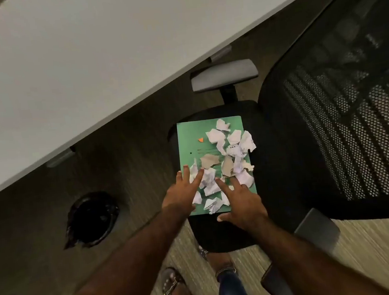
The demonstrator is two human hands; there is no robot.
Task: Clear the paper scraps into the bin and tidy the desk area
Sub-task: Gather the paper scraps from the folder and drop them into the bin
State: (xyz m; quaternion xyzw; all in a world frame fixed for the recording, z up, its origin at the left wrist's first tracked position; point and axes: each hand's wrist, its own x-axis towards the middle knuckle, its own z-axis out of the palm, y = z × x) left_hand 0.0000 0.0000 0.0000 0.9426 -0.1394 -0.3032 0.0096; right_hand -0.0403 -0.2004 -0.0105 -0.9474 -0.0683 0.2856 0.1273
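Observation:
A green folder (189, 136) lies flat on the black seat of an office chair (272, 164). Several crumpled white and brown paper scraps (232, 148) are strewn over its right and lower parts. My left hand (181, 193) hovers over the folder's lower left corner, fingers spread and touching the scraps there. My right hand (240, 202) is over the folder's lower edge, fingers apart, pointing into the scraps. Neither hand holds anything. A round bin (92, 218) with a black liner stands on the floor to the left, under the desk edge.
A white desk (75, 63) runs across the upper left. The chair's mesh backrest (351, 122) fills the right, with grey armrests (225, 75) above and below the seat. My feet in sandals (175, 287) stand on striped carpet just before the chair.

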